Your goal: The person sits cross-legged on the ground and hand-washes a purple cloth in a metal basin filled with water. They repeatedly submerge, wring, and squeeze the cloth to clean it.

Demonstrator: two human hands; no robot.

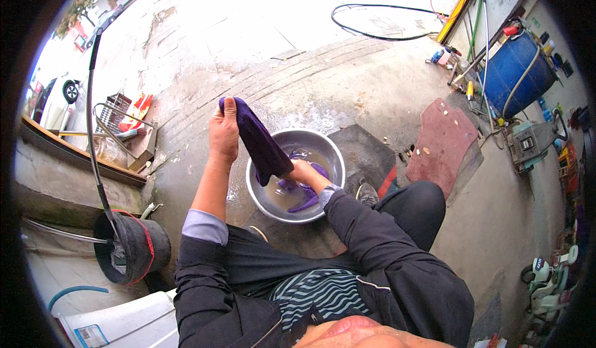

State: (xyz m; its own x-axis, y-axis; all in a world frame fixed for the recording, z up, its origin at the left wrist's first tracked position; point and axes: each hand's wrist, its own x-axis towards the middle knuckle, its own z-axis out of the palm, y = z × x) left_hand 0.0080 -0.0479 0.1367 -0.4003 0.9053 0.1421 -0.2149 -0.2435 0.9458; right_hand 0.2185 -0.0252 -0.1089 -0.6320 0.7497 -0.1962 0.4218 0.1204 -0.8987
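Note:
A dark purple cloth (261,145) is stretched slantwise between my two hands. My left hand (224,131) grips its raised upper end, thumb on top. Lower down, my right hand (300,171) holds the other end over a round metal basin (251,194). Murky water stands in the basin, and more purple cloth (309,197) lies partly sunk in it. My right fingers are partly hidden behind the held cloth. Wet concrete floor surrounds the basin, which sits between my feet.
At left stands a black bucket (160,245) holding long poles. A reddish mat (442,143) lies to the right, near a blue barrel (517,76) and a grey-green machine (528,143). A black hose (368,34) loops across the floor ahead. A white container (135,322) is at lower left.

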